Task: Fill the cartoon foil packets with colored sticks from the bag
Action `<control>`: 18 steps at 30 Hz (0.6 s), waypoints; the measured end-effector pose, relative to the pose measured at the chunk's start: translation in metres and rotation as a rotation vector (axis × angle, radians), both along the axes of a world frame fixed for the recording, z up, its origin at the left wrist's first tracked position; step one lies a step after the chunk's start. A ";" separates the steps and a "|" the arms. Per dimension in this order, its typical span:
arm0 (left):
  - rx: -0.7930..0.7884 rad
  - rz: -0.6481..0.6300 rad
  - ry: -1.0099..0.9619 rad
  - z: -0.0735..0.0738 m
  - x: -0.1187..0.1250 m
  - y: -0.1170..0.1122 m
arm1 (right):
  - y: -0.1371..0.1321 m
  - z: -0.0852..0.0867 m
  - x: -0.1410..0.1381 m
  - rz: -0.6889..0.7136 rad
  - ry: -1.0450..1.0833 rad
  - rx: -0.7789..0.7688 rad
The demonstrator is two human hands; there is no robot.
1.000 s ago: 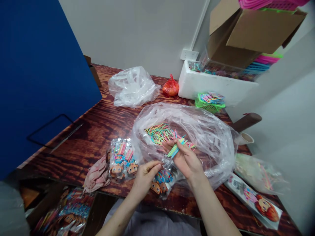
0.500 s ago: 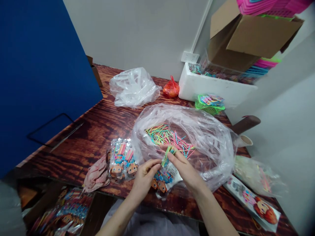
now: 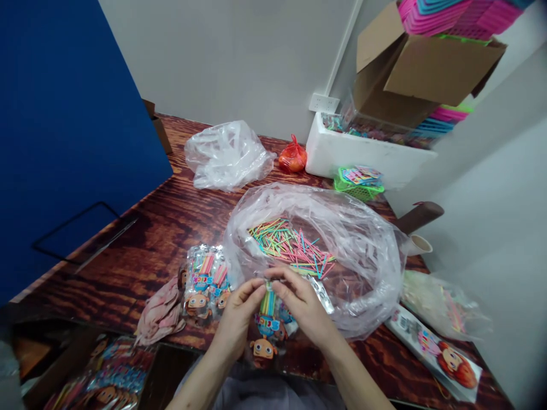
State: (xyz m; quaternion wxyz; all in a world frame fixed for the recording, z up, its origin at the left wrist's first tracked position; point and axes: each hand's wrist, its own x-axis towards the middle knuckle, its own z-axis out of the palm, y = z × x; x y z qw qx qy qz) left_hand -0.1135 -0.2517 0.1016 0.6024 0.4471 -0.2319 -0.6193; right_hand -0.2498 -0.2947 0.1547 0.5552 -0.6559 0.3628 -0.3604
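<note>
My left hand and my right hand meet near the table's front edge, fingers closed at the top of a clear printed packet. Green, yellow and blue sticks show inside it, above a cartoon face. Behind my hands, a large clear plastic bag lies with its mouth rolled wide, around a heap of coloured sticks. Several filled packets lie left of my left hand. More printed packaging, partly hidden, lies under and beside my right hand.
A pink cloth lies at the front left. To the right are a bag of sticks and a long printed sleeve. Behind stand a green basket, a red net bag, a crumpled plastic bag and a white foam box.
The bundle of sticks in my right hand is now inside the packet. Both hands have come together at the packet's top, and the view has shifted slightly.
</note>
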 end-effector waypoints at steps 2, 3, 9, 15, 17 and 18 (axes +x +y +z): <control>0.063 0.004 0.048 0.001 0.005 0.002 | -0.011 -0.005 -0.004 0.058 -0.114 0.145; 0.081 0.009 0.032 0.002 0.010 0.003 | -0.022 -0.009 -0.009 0.044 -0.133 0.180; -0.012 0.158 -0.352 0.005 0.062 -0.003 | -0.128 -0.049 -0.048 -0.429 0.774 -0.170; -0.015 0.379 -0.590 -0.003 0.096 -0.030 | -0.162 -0.064 -0.041 -0.316 1.334 -0.301; -0.008 0.422 -0.777 -0.011 0.100 -0.036 | -0.161 -0.067 -0.030 -0.289 1.303 -0.291; 0.001 0.440 -0.846 -0.015 0.101 -0.038 | -0.160 -0.069 -0.026 -0.282 1.283 -0.275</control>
